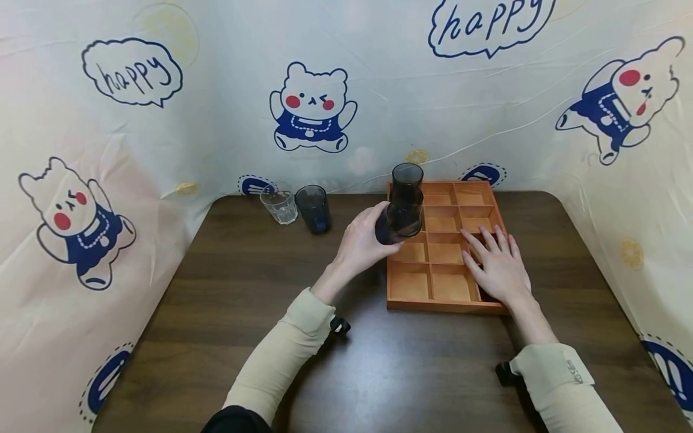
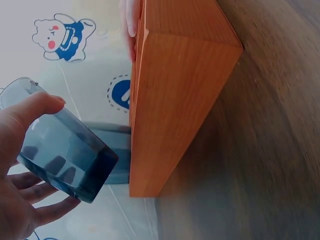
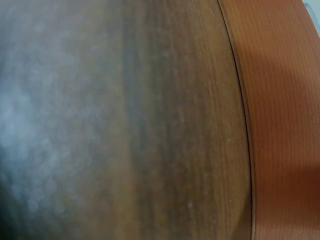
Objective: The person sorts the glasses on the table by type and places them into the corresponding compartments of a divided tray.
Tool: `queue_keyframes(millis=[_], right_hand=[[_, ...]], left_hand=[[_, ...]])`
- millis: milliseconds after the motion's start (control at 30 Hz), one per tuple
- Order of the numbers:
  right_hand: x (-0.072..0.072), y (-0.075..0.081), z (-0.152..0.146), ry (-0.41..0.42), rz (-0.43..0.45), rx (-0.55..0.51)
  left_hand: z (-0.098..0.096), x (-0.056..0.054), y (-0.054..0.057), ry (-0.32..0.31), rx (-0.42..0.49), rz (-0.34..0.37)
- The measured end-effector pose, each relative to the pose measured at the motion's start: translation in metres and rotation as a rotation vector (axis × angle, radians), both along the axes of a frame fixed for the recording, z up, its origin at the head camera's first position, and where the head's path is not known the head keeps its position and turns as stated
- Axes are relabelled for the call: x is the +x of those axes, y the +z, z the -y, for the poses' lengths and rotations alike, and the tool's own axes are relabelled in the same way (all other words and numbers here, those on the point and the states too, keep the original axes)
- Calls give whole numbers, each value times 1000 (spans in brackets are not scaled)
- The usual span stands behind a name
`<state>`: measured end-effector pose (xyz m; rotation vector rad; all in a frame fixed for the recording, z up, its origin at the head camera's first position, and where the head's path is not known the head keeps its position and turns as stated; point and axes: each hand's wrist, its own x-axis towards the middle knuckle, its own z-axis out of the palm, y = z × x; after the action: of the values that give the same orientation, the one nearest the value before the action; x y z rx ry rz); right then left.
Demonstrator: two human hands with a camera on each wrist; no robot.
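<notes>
Wooden divided tray [image 1: 444,306] lies right of centre in the head view, on the dark table [image 1: 411,373]. On its right side, the right hand [image 1: 498,267] rests with fingers spread over the compartments. At the middle of the frame, the left hand [image 1: 361,239] grips a tilted dark glass [image 1: 387,228], thumb and fingers round its wall, at the tray's left edge. Behind that, a second dark glass [image 1: 407,175] appears to stand in the tray's upper-left compartment, its base hidden. Left of upper centre, a third dark glass [image 1: 314,207] stands on the table, just beside a shorter clear glass [image 1: 280,205].
</notes>
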<state>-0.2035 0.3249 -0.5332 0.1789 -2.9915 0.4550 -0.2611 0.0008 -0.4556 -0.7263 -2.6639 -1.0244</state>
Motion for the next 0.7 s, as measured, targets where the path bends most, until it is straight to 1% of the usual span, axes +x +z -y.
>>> queue_keyframes(millis=[333,433,700], right_hand=[[-1,-2,0,0,1,-7],[0,-1,-1,7,-1,-17],[0,0,-1,21,-7,-28]], left_hand=[[-20,2,-1,-47,-8,-14],[-26,3,-3,-68,-5,-22],[-36,4,-11,-89,-14,-14]])
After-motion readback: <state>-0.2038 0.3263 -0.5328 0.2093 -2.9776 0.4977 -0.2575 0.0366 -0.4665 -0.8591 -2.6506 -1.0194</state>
